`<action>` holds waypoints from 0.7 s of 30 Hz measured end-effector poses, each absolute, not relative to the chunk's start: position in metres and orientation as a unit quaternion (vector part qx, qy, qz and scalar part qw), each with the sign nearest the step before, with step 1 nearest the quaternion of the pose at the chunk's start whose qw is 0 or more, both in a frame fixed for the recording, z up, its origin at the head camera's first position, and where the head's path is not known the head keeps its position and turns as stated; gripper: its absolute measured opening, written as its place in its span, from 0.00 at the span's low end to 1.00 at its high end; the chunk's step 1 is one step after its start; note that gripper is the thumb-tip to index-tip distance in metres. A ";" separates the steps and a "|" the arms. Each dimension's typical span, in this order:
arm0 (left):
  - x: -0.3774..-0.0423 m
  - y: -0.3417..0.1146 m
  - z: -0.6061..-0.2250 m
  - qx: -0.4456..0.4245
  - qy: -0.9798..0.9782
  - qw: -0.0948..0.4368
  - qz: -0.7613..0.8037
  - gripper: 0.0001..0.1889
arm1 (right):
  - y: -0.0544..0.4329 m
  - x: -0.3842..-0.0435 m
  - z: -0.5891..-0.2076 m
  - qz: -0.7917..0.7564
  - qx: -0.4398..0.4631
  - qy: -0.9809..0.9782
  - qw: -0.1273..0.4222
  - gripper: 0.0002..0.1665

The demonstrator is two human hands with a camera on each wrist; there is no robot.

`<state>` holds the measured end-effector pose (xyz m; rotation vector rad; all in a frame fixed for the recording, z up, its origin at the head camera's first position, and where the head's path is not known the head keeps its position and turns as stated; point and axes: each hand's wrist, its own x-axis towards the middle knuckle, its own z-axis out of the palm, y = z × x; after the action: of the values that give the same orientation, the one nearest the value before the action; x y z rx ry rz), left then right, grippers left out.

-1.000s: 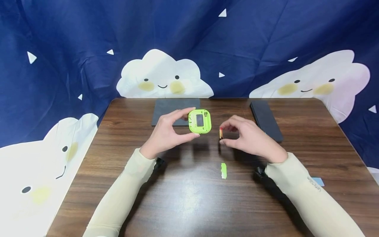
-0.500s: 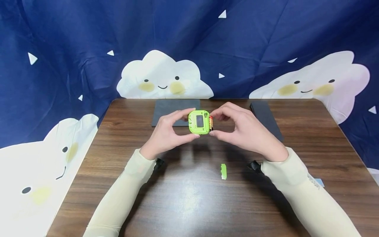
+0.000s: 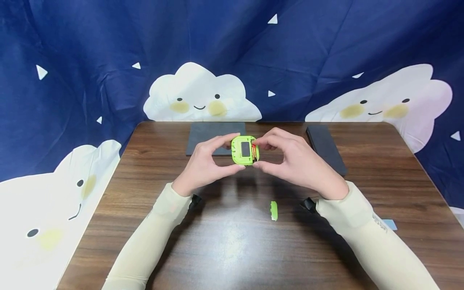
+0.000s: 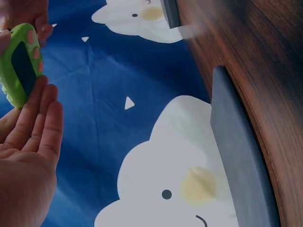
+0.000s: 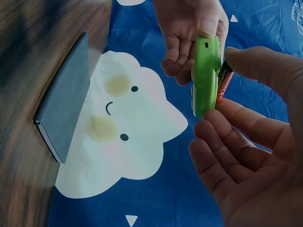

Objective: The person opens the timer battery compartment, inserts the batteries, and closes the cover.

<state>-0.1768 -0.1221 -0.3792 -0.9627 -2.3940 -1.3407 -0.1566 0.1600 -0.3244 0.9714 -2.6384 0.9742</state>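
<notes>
A small rounded green digital timer (image 3: pixel 236 151) is held up over the table by my left hand (image 3: pixel 208 159), thumb below and fingers above. Its back faces the head camera, showing a dark rectangle and a battery slot on the right. The left wrist view shows the timer's (image 4: pixel 18 90) dark screen and pink buttons. My right hand (image 3: pixel 301 163) pinches a red, gold and black battery (image 3: pixel 254 153) between thumb and finger, lying at the slot. In the right wrist view the battery (image 5: pixel 224 84) leans at an angle against the timer's back. A green battery cover (image 3: pixel 274 211) lies on the table.
A flat dark grey slab (image 3: pixel 203 135) lies at the table's back edge, behind my left hand. The long black box (image 3: pixel 328 150) is behind my right hand. Near the right forearm lies a light blue piece (image 3: pixel 390 224). A blue cloud-print curtain (image 3: pixel 290 48) hangs behind the wooden table (image 3: pixel 224 257).
My right hand has moved left, bringing the battery from beside the timer to its slot. The left hand and timer have stayed nearly still.
</notes>
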 end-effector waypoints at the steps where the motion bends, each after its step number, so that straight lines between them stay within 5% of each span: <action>1: -0.177 -0.122 -0.379 -0.329 -0.818 0.117 -0.458 0.42 | 0.160 -0.156 -0.325 0.328 0.325 -0.883 0.083 0.26; 10: -0.176 -0.121 -0.379 -0.325 -0.818 0.115 -0.461 0.42 | 0.162 -0.157 -0.335 0.377 0.293 -0.876 0.069 0.32; 21: -0.173 -0.118 -0.377 -0.325 -0.810 0.103 -0.478 0.42 | 0.167 -0.165 -0.352 0.569 0.193 -0.794 -0.091 0.31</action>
<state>-0.1733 -0.1184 -0.3768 -0.9592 -2.3884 -1.4092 -0.1647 0.1670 -0.3516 0.6453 -2.6501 1.8992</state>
